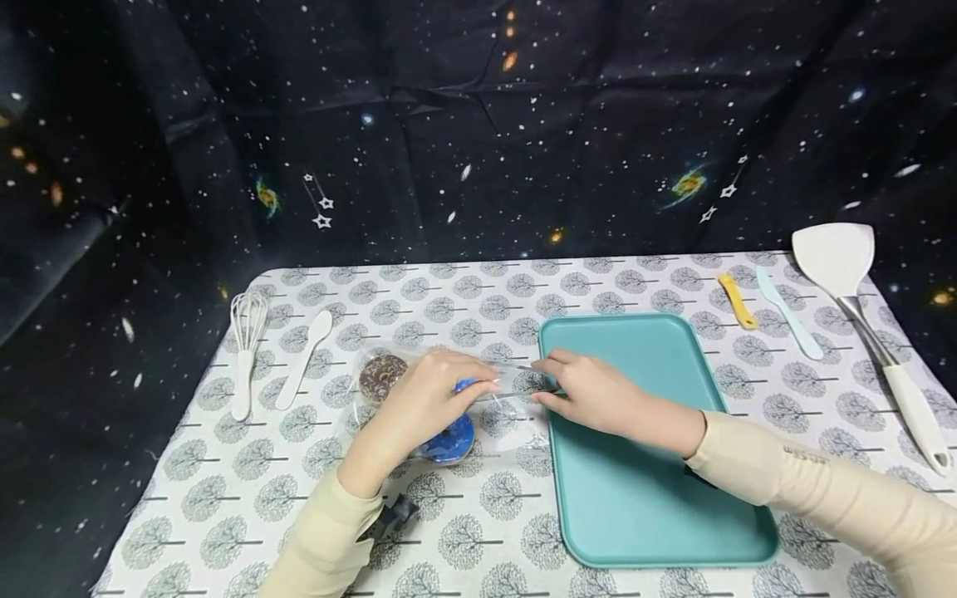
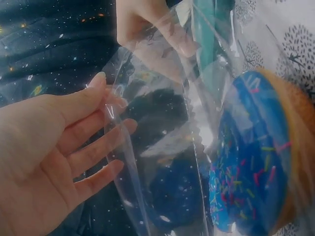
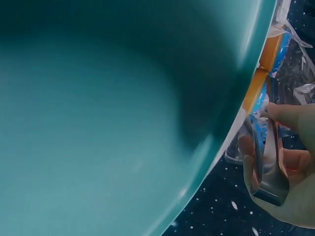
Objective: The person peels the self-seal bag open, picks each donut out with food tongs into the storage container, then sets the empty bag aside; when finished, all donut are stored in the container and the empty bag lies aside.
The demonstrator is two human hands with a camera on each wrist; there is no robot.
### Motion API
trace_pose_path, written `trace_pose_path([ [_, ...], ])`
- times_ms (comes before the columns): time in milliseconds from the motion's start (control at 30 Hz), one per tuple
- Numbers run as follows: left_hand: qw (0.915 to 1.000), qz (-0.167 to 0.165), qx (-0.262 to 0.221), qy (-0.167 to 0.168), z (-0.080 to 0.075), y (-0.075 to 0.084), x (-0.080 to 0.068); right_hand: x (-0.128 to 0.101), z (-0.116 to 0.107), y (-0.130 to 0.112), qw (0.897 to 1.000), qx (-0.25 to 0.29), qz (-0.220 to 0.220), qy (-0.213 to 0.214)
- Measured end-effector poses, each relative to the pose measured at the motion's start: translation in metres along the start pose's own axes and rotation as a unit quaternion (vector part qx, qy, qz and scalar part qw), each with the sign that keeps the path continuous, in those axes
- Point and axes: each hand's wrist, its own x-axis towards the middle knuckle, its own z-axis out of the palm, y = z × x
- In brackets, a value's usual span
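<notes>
My left hand (image 1: 426,400) pinches the edge of a clear plastic bag (image 1: 516,428) between thumb and fingers. Through the film show a brown chocolate doughnut (image 1: 381,378) and a blue-iced doughnut (image 1: 452,440); a bit more blue icing peeks out under the left fingers. Colourful sprinkles dot the blue doughnut (image 2: 256,162) in the left wrist view. My right hand (image 1: 591,392), over the left part of the teal tray (image 1: 628,507), grips metal tongs (image 3: 274,184). Their arms point left, reaching to the bag and the blue icing near my left fingertips.
Left of the bag lie a white whisk (image 1: 245,357) and a white spoon (image 1: 302,361). Beyond the tray on the right are a yellow-handled utensil (image 1: 737,301), a pale blue spreading knife (image 1: 788,311) and a large white spatula (image 1: 833,253). A dark starry cloth hangs behind.
</notes>
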Motion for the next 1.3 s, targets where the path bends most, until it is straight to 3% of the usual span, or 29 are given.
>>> trace_pose_path([
  [267, 0.9998, -0.011, 0.01, 0.016, 0.005, 0.001, 0.002, 0.004, 0.0, 0.006, 1.0, 0.023, -0.021, -0.005],
  [600, 0.9993, -0.019, 0.008, 0.032, 0.007, 0.001, 0.003, 0.017, -0.005, 0.007, 0.999, 0.034, -0.014, -0.034],
  [1033, 0.9988, -0.023, 0.01, 0.043, 0.003, -0.002, 0.001, 0.015, 0.004, 0.008, 0.997, 0.058, -0.044, 0.001],
  [1300, 0.9985, -0.031, 0.013, 0.043, 0.001, -0.003, 0.0, 0.005, -0.006, 0.012, 0.997, 0.06, -0.053, 0.023],
])
